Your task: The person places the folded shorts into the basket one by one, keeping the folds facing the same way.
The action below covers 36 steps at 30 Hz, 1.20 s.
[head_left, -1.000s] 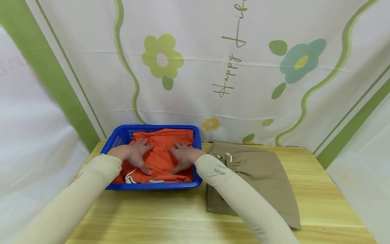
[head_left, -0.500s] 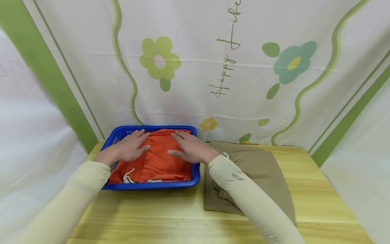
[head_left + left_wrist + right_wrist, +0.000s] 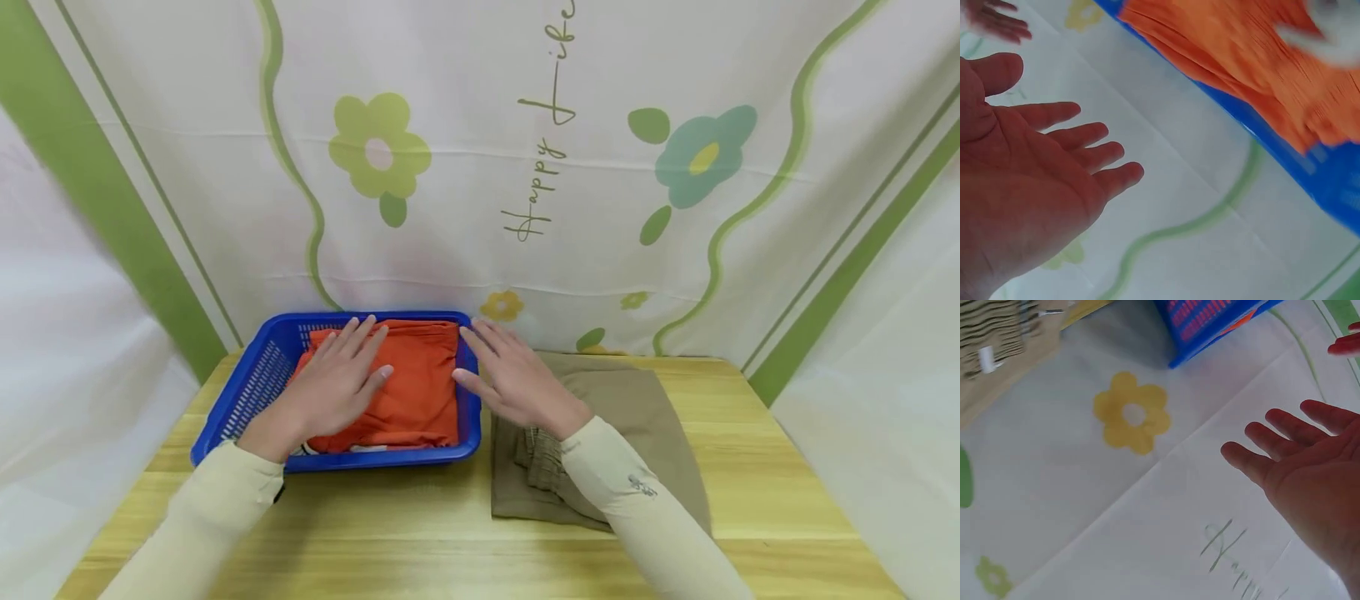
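An orange garment [image 3: 420, 383] with white drawstrings lies folded in a blue plastic basket [image 3: 247, 392] at the table's back left. My left hand [image 3: 333, 387] hovers above the garment's left part, fingers spread and holding nothing; in the left wrist view its palm [image 3: 1029, 181] shows bare. My right hand [image 3: 517, 375], likewise spread and bare, is raised by the basket's right rim and overlaps the brown garment [image 3: 637, 425] beside it. That brown garment lies folded flat on the table, its gathered waistband partly behind my right wrist.
The wooden table [image 3: 405, 533] carries both the basket and the brown garment. A white curtain [image 3: 450, 208] with printed flowers hangs right behind the table, and more white cloth encloses the left and right sides.
Both hands have lifted off the orange garment. The right hand has moved right, past the basket's edge, and the left hand has risen over the garment. The head view has shifted slightly.
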Tool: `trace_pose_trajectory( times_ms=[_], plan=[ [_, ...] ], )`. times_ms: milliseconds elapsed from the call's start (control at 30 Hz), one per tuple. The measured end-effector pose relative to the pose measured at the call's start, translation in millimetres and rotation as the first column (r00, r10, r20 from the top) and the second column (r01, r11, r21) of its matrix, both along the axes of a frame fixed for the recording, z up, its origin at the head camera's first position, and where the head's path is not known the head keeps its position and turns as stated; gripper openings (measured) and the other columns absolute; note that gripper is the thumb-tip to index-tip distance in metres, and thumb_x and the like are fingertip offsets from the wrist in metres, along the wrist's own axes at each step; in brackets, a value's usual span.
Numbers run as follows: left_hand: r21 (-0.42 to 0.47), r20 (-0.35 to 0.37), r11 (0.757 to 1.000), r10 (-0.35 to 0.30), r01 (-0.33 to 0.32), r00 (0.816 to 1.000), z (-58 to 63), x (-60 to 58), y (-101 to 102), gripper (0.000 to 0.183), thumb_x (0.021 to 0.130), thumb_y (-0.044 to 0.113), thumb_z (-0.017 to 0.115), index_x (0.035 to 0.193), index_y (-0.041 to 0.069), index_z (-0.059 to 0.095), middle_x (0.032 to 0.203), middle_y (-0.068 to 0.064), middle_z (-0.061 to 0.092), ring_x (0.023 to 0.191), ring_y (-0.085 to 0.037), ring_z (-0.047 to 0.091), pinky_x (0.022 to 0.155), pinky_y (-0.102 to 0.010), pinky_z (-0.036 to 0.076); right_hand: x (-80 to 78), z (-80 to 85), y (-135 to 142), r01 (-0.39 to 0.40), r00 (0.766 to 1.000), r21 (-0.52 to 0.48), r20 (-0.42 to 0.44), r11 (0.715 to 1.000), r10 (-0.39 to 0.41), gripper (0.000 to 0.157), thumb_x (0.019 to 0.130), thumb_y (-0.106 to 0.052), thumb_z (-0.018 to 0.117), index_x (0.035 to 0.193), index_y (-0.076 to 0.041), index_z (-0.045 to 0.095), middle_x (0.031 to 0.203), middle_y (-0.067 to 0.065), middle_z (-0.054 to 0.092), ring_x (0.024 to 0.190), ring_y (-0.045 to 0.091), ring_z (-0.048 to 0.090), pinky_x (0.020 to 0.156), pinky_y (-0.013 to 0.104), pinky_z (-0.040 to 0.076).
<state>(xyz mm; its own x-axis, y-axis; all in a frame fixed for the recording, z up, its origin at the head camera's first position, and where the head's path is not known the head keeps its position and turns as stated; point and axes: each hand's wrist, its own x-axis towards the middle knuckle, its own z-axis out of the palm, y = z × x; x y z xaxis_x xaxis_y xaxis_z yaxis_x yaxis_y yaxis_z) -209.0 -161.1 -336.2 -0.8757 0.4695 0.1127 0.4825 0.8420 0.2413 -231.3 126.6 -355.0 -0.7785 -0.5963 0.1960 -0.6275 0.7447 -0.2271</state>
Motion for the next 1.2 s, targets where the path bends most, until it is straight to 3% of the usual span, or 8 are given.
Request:
trace_pose_trajectory(
  times_ms=[200, 367, 567, 767, 933, 1200],
  plan=[
    [0.058, -0.103, 0.998, -0.029, 0.035, 0.994, -9.0, 18.5, 28, 0.062, 0.111, 0.037, 0.037, 0.158, -0.003, 0.027, 0.165, -0.023, 0.02, 0.152, -0.041, 0.013, 0.12, -0.059, 0.014, 14.4, -10.4, 35, 0.063, 0.998, -0.078, -0.009, 0.995, -0.064, 0.068, 0.109, -0.05, 0.036, 0.161, -0.008, 0.027, 0.166, 0.014, 0.023, 0.154, 0.031, 0.016, 0.123, 0.052, 0.013],
    [0.107, -0.129, 0.992, -0.046, 0.06, 0.991, -20.5, 31.9, 52, 0.063, 0.111, 0.041, 0.036, 0.158, 0.0, 0.031, 0.165, -0.019, 0.023, 0.153, -0.037, 0.014, 0.122, -0.055, 0.015, 25.5, -21.1, 61, 0.12, 0.993, -0.122, 0.003, 0.985, -0.121, 0.068, 0.108, -0.049, 0.041, 0.159, -0.005, 0.033, 0.163, 0.016, 0.029, 0.152, 0.035, 0.019, 0.122, 0.055, 0.012],
    [0.154, -0.19, 0.982, -0.076, 0.106, 0.979, -36.6, 40.1, 81, 0.061, 0.11, 0.042, 0.038, 0.155, 0.002, 0.039, 0.163, -0.017, 0.029, 0.152, -0.035, 0.02, 0.121, -0.054, 0.018, 38.4, -28.5, 88, 0.179, 0.982, -0.149, -0.027, 0.973, -0.185, 0.063, 0.108, -0.044, 0.048, 0.155, -0.003, 0.04, 0.159, 0.019, 0.036, 0.149, 0.04, 0.027, 0.119, 0.058, 0.02],
    [0.216, -0.241, 0.966, -0.086, 0.14, 0.967, -49.5, 43.9, 104, 0.057, 0.11, 0.039, 0.038, 0.153, 0.003, 0.043, 0.162, -0.015, 0.033, 0.152, -0.032, 0.023, 0.122, -0.052, 0.018, 49.8, -34.2, 114, 0.227, 0.968, -0.147, -0.074, 0.963, -0.239, 0.058, 0.109, -0.039, 0.046, 0.155, -0.006, 0.041, 0.157, 0.018, 0.04, 0.144, 0.04, 0.036, 0.116, 0.058, 0.027],
    [0.245, -0.245, 0.953, -0.115, 0.176, 0.963, -55.4, 46.8, 121, 0.059, 0.11, 0.041, 0.035, 0.155, 0.003, 0.041, 0.162, -0.015, 0.032, 0.152, -0.032, 0.023, 0.122, -0.052, 0.018, 54.5, -41.2, 133, 0.272, 0.955, -0.151, -0.077, 0.95, -0.285, 0.056, 0.11, -0.038, 0.043, 0.154, -0.003, 0.043, 0.154, 0.019, 0.043, 0.142, 0.042, 0.038, 0.115, 0.06, 0.027],
    [0.183, -0.192, 0.957, -0.19, 0.225, 0.963, -67.7, 53.2, 152, 0.065, 0.11, 0.048, 0.026, 0.158, 0.005, 0.035, 0.165, -0.014, 0.025, 0.154, -0.029, 0.014, 0.123, -0.051, 0.014, 57.0, -54.6, 163, 0.354, 0.927, -0.148, -0.074, 0.924, -0.367, 0.054, 0.11, -0.036, 0.044, 0.145, 0.004, 0.05, 0.146, 0.025, 0.049, 0.137, 0.048, 0.041, 0.106, 0.069, 0.03]
  ],
)
